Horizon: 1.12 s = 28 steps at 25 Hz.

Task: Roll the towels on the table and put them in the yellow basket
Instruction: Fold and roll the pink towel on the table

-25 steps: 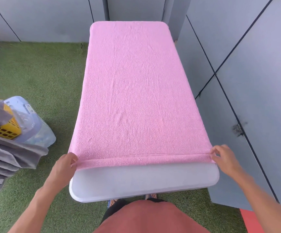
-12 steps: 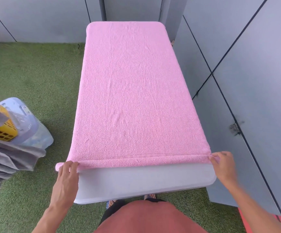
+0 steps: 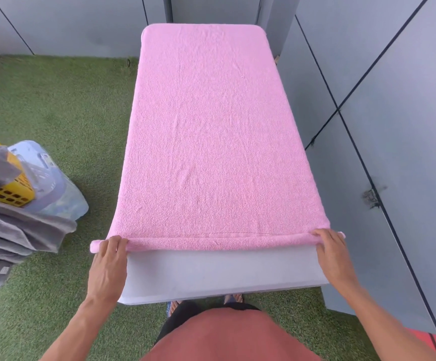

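White table (image 3: 211, 277) on green turf: pink towel (image 3: 211, 142) spread flat, near edge rolled thin. Left hand (image 3: 108, 267) and right hand (image 3: 334, 256) press the roll's ends, fingers flat, not clenched. Yellow basket (image 3: 13, 190) at 9 o'clock.

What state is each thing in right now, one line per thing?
pink towel: flat on the table, near edge rolled into a thin tube
left hand: fingers on the roll's left end
right hand: fingers on the roll's right end
yellow basket: on the grass, draped with grey towels
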{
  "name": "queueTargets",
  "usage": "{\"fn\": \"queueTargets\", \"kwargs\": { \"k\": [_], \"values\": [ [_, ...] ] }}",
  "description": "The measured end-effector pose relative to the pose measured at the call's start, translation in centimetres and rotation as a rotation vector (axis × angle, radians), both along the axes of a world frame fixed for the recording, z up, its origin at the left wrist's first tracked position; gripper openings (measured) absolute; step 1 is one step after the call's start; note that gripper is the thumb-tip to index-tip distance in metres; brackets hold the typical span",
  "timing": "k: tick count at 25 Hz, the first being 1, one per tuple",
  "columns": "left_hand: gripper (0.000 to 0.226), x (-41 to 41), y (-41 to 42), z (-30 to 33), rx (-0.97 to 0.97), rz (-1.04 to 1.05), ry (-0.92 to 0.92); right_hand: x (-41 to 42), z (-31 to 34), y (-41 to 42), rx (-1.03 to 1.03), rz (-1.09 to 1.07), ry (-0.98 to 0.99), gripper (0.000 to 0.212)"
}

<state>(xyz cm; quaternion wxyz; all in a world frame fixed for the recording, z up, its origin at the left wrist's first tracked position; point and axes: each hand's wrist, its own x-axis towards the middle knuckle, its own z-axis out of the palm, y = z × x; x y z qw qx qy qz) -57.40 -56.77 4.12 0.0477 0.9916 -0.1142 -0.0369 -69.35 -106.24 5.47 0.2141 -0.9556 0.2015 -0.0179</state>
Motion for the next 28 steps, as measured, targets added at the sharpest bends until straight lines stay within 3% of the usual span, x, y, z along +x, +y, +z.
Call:
{"fn": "queueTargets", "kwargs": {
  "k": [6, 10, 13, 15, 17, 19, 22, 28],
  "values": [
    [0.037, 0.7, 1.3, 0.4, -0.011, -0.032, 0.033, 0.9, -0.2, -3.0, -0.074, 0.121, 0.189, 0.032],
    [0.031, 1.7, 2.9, 1.5, -0.148, -0.023, 0.317, 1.3, 1.7, -4.9, 0.117, 0.18, 0.397, 0.029],
    [0.021, 4.5, 3.1, 2.5, -0.391, 0.129, 0.509, 3.7, 2.3, -4.9, 0.305, -0.021, 0.318, 0.021],
    [0.022, 5.2, 3.1, 2.4, -0.385, 0.119, 0.341, 4.0, 2.1, -4.2, 0.121, -0.108, 0.198, 0.024],
    [0.02, 3.9, 2.9, 1.8, -0.223, 0.047, 0.126, 2.9, 1.5, -2.9, -0.158, -0.076, 0.141, 0.015],
    [0.023, 1.1, 2.0, 1.2, -0.173, -0.008, -0.005, 1.1, 0.6, -1.6, -0.214, 0.014, 0.095, 0.019],
    [0.044, -1.7, 1.0, 0.0, -0.16, -0.039, -0.046, -0.4, 0.2, -0.7, -0.195, 0.116, 0.111, 0.044],
    [0.036, 1.3, 1.1, -0.4, -0.19, 0.035, 0.058, 3.1, 0.2, -2.7, -0.119, -0.009, 0.233, 0.034]
  ]
}}
